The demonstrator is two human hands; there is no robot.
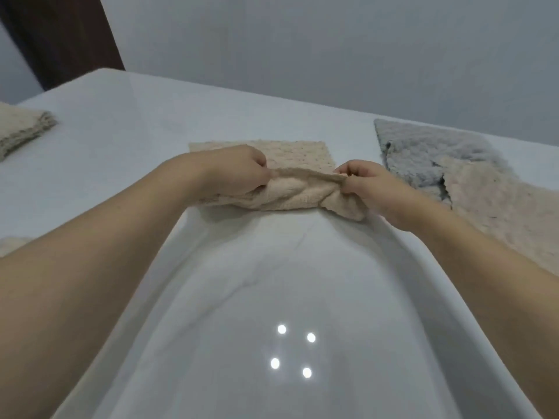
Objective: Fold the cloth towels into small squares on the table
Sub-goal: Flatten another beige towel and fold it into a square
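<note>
Mid-fold: near the table's (127,122) far edge, the left hand (234,173) and right hand (367,184) each pinch an end of the beige towel's (298,164) near edge, which probably next goes forward onto its far edge.

Bare table (127,140) left of centre; unfolded towels (472,189) crowd the right.

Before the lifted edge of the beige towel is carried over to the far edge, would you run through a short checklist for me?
1. Left hand pinching near edge of beige towel: ok.
2. Right hand pinching it: ok.
3. Far half lying flat on table: ok.
4. Lifted edge even: not ok, bunched by the right hand.
5. Far corners square: cannot tell.
6. Unfolded pile clear: ok.
</note>
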